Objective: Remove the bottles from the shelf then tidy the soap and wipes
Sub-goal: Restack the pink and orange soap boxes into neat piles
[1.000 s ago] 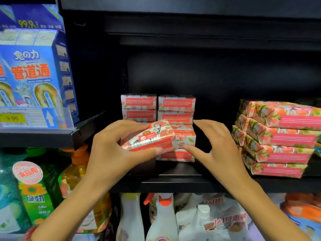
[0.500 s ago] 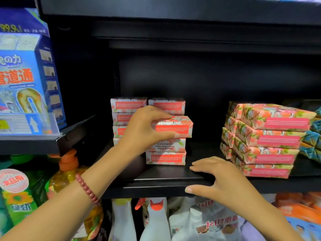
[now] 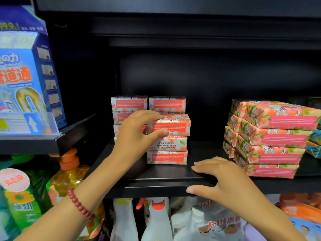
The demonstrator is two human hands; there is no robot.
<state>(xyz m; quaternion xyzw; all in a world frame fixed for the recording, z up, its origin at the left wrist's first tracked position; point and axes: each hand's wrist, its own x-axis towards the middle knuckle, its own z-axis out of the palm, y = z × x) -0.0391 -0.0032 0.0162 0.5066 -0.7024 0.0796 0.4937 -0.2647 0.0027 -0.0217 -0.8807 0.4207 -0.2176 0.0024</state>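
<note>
Black shop shelf (image 3: 156, 186), bottles (image 3: 156, 221) below.
Left hand (image 3: 137, 131) pinches the top soap (image 3: 172, 125); right hand (image 3: 224, 178) lies flat, fingers straight, on the shelf edge.

Pink-wrapped soap bar (image 3: 171, 125) level atop front soap stack (image 3: 167, 150), shelf centre.

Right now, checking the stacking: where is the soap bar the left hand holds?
Head view, centre: the soap bar tops the front soap stack on the shelf, pinched by the left hand, left of the bigger pink packs.
</note>
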